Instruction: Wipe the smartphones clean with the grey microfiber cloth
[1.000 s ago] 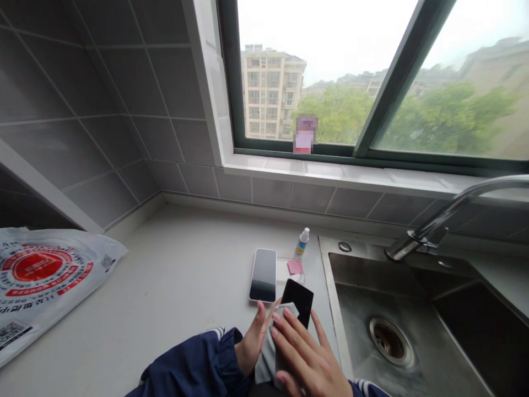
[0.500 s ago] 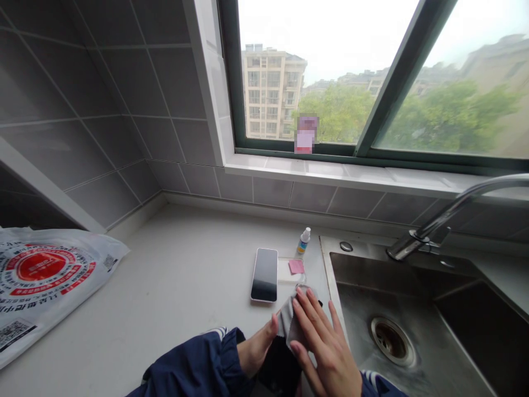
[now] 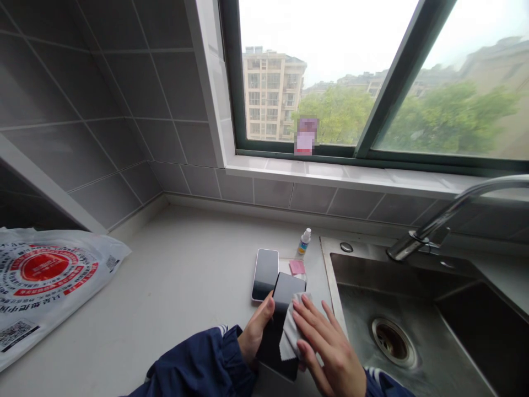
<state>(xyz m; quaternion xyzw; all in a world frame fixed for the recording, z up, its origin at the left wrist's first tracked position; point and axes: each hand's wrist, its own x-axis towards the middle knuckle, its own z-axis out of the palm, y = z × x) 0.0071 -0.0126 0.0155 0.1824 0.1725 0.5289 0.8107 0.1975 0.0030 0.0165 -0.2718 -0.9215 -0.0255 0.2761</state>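
A dark phone (image 3: 285, 295) is gripped along its left side by my left hand (image 3: 257, 329), thumb at the edge. My right hand (image 3: 328, 350) presses a grey cloth (image 3: 291, 331) with its fingers against the right part of that phone's screen. Just behind, a second phone with a pale frame (image 3: 265, 274) lies face up on the counter. Beside it is a pink square piece (image 3: 296, 267) on a clear case or sheet. A small white spray bottle (image 3: 304, 241) stands upright near the sink's edge.
A steel sink (image 3: 363, 292) with a drain and a chrome faucet (image 3: 430, 223) is on the right. On the left, a white plastic bag (image 3: 95, 253) with red print lies on the counter (image 3: 177, 264). A window and its sill (image 3: 285, 167) are behind.
The held phone's upper screen has come into view as the cloth and my right hand moved down it. The phone itself now reaches further up, overlapping the lying phone's corner.
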